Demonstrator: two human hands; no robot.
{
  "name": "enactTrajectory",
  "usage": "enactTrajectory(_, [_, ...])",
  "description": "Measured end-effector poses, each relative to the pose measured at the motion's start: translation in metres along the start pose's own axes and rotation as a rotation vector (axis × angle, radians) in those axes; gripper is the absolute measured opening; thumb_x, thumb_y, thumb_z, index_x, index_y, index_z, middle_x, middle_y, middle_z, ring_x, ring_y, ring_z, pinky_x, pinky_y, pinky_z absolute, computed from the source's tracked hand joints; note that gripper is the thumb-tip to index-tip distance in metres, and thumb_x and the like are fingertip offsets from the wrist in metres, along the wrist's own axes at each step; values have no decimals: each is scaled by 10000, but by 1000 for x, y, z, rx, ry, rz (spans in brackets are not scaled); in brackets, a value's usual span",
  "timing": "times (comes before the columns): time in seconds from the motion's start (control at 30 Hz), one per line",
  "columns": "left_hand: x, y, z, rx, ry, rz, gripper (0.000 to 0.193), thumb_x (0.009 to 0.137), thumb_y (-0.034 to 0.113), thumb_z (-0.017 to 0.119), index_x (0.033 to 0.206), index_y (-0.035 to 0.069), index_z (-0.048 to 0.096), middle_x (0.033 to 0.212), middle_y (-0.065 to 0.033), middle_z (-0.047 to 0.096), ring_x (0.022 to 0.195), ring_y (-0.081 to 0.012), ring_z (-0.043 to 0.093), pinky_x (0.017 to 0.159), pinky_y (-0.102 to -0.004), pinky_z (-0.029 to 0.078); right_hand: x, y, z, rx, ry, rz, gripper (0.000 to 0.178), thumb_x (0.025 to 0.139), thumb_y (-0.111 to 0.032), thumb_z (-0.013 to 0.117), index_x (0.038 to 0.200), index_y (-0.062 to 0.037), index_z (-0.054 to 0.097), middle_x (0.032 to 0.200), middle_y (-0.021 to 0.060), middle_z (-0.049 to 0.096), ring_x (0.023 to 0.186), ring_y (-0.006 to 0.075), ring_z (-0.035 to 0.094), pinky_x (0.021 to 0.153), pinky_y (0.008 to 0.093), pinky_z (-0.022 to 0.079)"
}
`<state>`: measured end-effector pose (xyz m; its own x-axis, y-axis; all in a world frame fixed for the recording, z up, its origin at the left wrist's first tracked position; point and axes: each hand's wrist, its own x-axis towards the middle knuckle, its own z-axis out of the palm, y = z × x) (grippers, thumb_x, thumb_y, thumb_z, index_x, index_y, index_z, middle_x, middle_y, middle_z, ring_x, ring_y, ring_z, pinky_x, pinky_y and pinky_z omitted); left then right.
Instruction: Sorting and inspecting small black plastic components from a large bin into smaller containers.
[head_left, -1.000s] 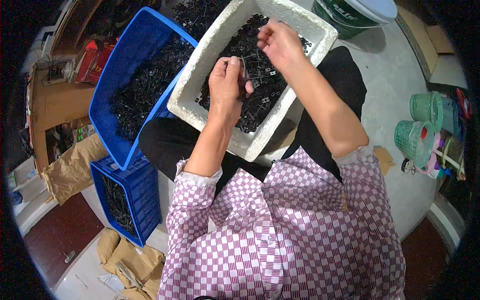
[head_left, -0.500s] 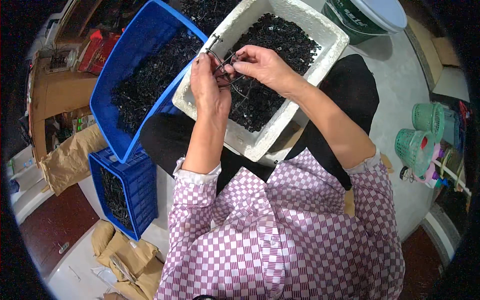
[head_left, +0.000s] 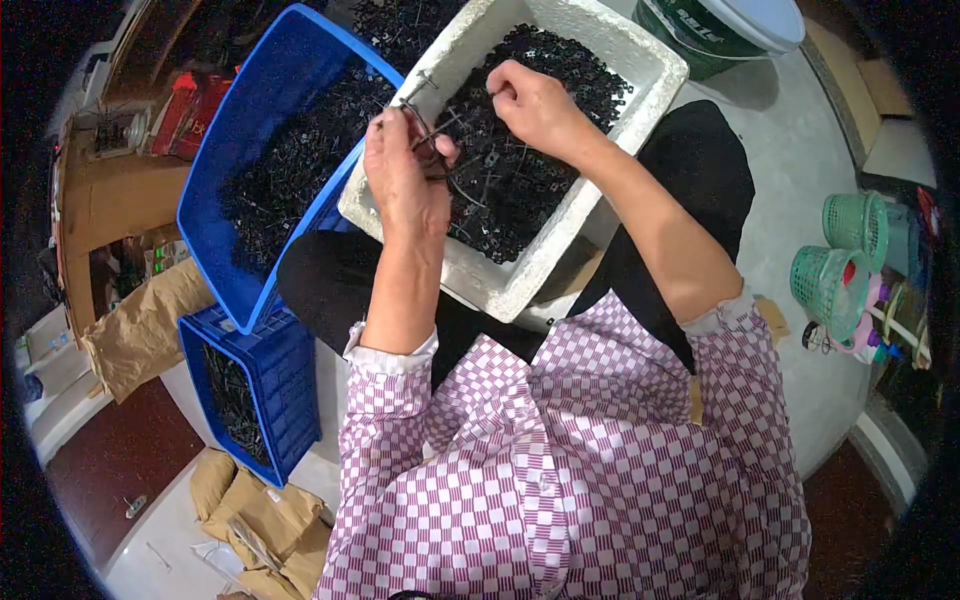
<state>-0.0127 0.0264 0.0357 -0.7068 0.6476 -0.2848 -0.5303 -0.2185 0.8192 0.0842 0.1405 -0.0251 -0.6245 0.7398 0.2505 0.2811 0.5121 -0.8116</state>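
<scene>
My left hand is closed around a thin black branched plastic runner, whose straight and curved arms stick out past the fingers. It is over the left side of a white foam box. Many small flat black plastic parts lie heaped inside that box. Farther right, my right hand hovers above the heap, apart from the left. Its fingers are curled and pinched together; whatever they may hold is hidden.
Left of the foam box, a large blue crate holds more black plastic pieces. A smaller blue crate with black strips stands nearer. A green bucket is at the far right, green baskets at the right edge. Brown paper bags lie lower left.
My right hand has drawn away from the runner, up and to the right over the heap. The left hand keeps the runner and has shifted slightly left.
</scene>
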Motion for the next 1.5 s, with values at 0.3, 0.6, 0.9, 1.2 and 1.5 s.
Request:
enactTrajectory(0.3, [5, 0, -12, 20, 1, 15, 163, 913, 229, 467, 824, 94, 454, 669, -4, 475, 513, -112, 467, 443, -249, 432, -8, -30, -14, 568, -428, 80, 171, 889, -141, 453, 950, -5, 538, 749, 79, 577, 626, 148, 537, 587, 248, 442])
enactTrajectory(0.6, [1, 2, -11, -22, -8, 14, 167, 911, 238, 470, 835, 90, 454, 692, -6, 472, 543, -107, 471, 484, -247, 452, 4, -2, -10, 375, -97, 270, 368, 912, -370, 419, 977, -22, 518, 732, 29, 515, 578, 98, 505, 516, 219, 414])
enactTrajectory(0.9, [2, 4, -12, 30, 7, 206, 188, 914, 256, 462, 867, 77, 438, 756, -27, 475, 581, -129, 490, 497, -258, 459, -27, -47, -12, 626, -456, 367, 469, 896, -495, 374, 922, -44, 500, 683, 14, 470, 519, 78, 455, 460, 225, 390])
enactTrajectory(1.2, [0, 2, 0, -249, 49, -104, 255, 901, 317, 480, 943, 66, 467, 830, -52, 528, 689, -170, 560, 567, -276, 474, -18, -35, 7, 477, 92, 79, 159, 885, -173, 515, 818, -29, 530, 590, -16, 426, 530, 54, 404, 478, 226, 366])
enactTrajectory(1.5, [-15, -13, -4, 14, -233, -415, 272, 863, 337, 546, 967, 89, 504, 815, -23, 558, 709, -156, 562, 600, -273, 479, -13, -39, -4, 313, 172, 78, 139, 872, -152, 523, 846, -15, 525, 632, 45, 528, 532, 119, 495, 496, 258, 413])
